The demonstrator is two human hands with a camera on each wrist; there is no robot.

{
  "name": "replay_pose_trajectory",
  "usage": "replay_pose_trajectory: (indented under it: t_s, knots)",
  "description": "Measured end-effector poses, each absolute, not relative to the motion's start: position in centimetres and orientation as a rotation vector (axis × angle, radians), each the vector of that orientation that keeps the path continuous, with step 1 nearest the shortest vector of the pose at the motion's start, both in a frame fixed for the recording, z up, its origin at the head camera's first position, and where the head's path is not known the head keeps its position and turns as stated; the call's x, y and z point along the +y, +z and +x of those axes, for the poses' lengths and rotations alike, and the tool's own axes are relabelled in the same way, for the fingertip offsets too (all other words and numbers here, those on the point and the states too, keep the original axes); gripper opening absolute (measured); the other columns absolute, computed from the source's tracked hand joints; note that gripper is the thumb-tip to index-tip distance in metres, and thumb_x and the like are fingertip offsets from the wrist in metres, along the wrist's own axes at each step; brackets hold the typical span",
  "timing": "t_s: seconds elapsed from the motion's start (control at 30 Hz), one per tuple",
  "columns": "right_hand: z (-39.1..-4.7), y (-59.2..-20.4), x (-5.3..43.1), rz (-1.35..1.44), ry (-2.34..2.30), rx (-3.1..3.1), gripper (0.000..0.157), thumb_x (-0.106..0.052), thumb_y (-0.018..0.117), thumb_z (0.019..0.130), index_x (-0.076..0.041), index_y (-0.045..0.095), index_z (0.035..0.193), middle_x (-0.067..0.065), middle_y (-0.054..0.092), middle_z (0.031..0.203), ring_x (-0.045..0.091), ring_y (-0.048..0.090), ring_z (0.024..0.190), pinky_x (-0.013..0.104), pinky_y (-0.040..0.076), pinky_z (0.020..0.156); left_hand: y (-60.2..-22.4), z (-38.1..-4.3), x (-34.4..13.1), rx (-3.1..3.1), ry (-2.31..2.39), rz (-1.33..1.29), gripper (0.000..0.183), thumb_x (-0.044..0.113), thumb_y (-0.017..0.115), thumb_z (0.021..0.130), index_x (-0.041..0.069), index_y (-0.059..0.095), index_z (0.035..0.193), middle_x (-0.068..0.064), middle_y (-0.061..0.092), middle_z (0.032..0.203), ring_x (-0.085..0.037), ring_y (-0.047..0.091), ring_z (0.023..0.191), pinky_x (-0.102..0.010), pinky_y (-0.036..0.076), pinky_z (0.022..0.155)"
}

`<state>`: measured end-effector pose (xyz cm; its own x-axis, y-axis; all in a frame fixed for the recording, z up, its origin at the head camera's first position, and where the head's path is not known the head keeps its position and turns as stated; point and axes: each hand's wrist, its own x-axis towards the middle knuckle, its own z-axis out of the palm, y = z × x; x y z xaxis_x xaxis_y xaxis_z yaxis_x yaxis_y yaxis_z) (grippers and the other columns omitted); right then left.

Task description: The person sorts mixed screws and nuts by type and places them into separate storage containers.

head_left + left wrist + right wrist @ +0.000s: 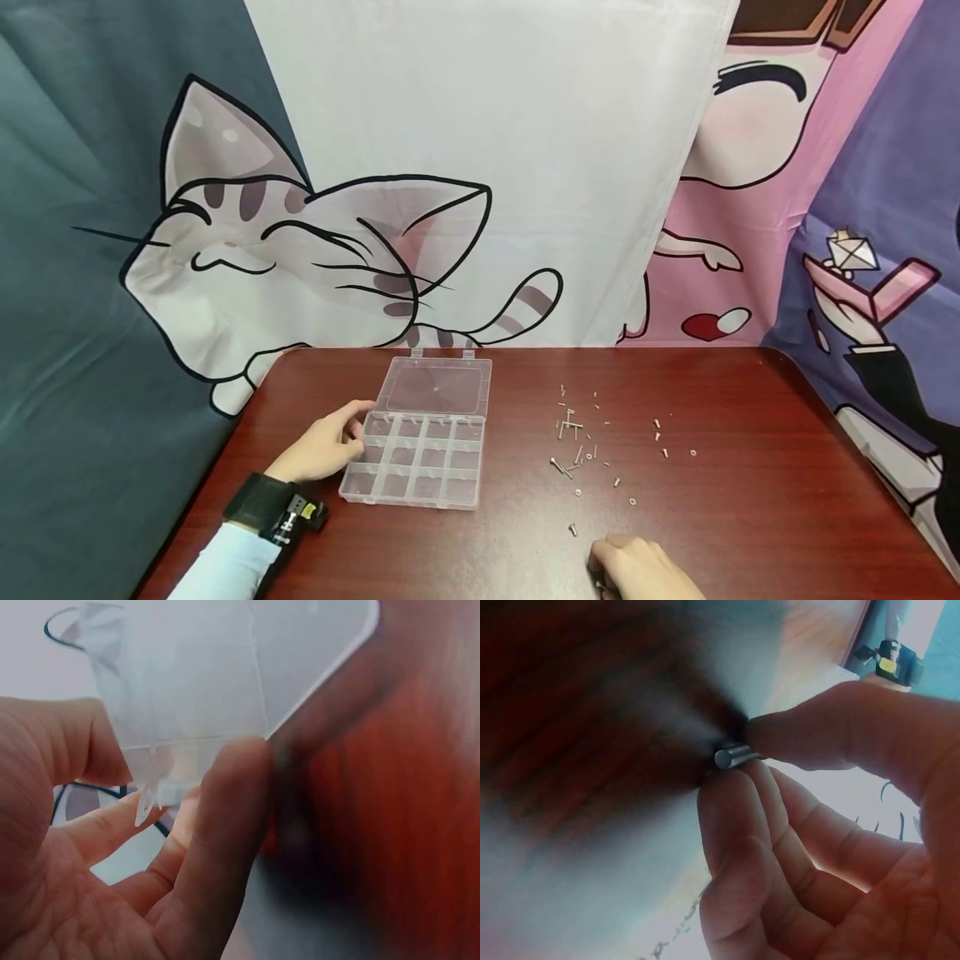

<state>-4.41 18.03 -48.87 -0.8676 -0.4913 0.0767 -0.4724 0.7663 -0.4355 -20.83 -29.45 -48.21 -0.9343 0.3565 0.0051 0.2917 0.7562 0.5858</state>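
Observation:
A clear plastic compartment box (412, 460) lies on the table with its lid (435, 387) folded back. At its left side, my left hand (324, 443) grips the edge; in the left wrist view the thumb and fingers are on either side of a corner of the box (195, 682). My right hand (637, 569), low in the head view, pinches a small metal screw (733, 756) between thumb and fingertips. The round end of the screw faces the right wrist camera; the fingers hide the rest. A loose screw (573, 529) lies just beyond that hand.
Loose screws (558, 465) and small nuts (632, 502) are scattered over the table right of the box. Some short screws (657, 437) lie farther right. The dark red wooden table (750, 517) ends at the back against a printed cloth (517, 125).

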Motion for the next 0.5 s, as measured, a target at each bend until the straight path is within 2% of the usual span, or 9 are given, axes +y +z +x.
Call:
replay_pose_trajectory:
  t_s: [0.13,0.27,0.5]
  knots:
    - [-4.6,-48.4,17.6,-0.781,-0.708,2.918,0.029,-0.003,0.067,0.058,-0.028,0.055,0.068,-0.022,0.037,0.066,-0.004,0.036,0.056,0.020,0.034,0.047,-48.2,-19.6,-28.3,2.874,0.961,0.513,0.056,0.005,0.059,0.081,0.011,0.054,0.137,0.002,0.053,0.086,-0.009,0.048,0.063,-0.025,0.042,0.059]
    - [-5.4,-48.1,17.5,-0.919,-0.798,2.980,0.031,-0.003,0.068,0.057,-0.028,0.056,0.070,-0.025,0.039,0.068,-0.007,0.037,0.059,0.015,0.034,0.050,-48.4,-18.6,-27.1,2.890,1.016,0.491,0.055,0.004,0.059,0.078,0.012,0.055,0.132,0.002,0.054,0.086,-0.009,0.051,0.064,-0.024,0.045,0.059]
    - [-9.2,-47.3,16.8,-1.200,-0.932,3.124,0.036,-0.006,0.073,0.057,-0.031,0.052,0.074,-0.023,0.041,0.070,-0.008,0.037,0.061,0.008,0.030,0.055,-48.9,-17.5,-25.4,2.825,1.112,0.458,0.054,0.004,0.059,0.080,0.015,0.054,0.132,0.000,0.055,0.087,-0.011,0.054,0.062,-0.025,0.048,0.058]
